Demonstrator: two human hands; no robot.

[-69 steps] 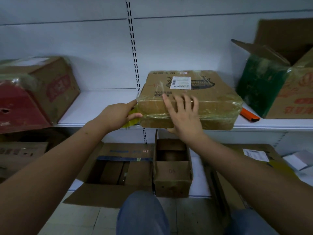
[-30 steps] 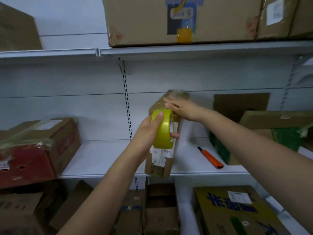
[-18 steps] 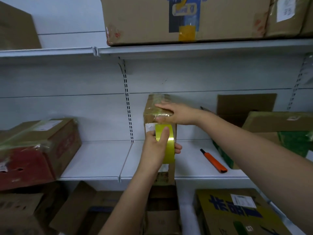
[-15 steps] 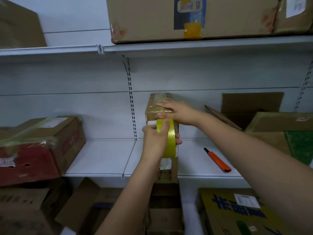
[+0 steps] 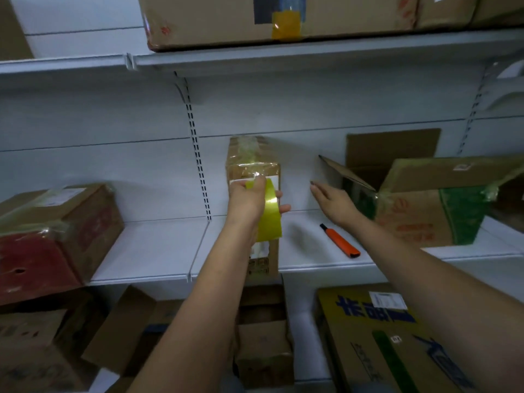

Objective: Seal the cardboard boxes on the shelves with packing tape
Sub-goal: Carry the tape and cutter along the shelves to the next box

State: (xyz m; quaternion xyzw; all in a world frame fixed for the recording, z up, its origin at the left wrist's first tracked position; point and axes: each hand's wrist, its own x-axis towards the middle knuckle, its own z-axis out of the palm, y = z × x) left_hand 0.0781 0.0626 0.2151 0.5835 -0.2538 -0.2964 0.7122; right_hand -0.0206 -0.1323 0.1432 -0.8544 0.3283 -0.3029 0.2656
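Note:
A flat cardboard box (image 5: 253, 163) wrapped in clear tape stands on its narrow end on the middle shelf (image 5: 153, 251). My left hand (image 5: 246, 199) grips a yellow roll of packing tape (image 5: 269, 214) and holds it against the box's front edge. My right hand (image 5: 331, 201) hovers to the right of the box with fingers straight, touching nothing. An orange utility knife (image 5: 340, 241) lies on the shelf just below that hand.
A red-and-brown taped box (image 5: 51, 234) sits at the shelf's left. An open box with a green side (image 5: 442, 211) stands at the right. A large box (image 5: 283, 18) rests on the upper shelf. Open cartons (image 5: 263, 336) and a yellow printed box (image 5: 382, 336) lie below.
The box went from lying flat to standing on end. My right hand has just let go of its top and moved right, toward the knife. My left hand stays with the tape roll on the box.

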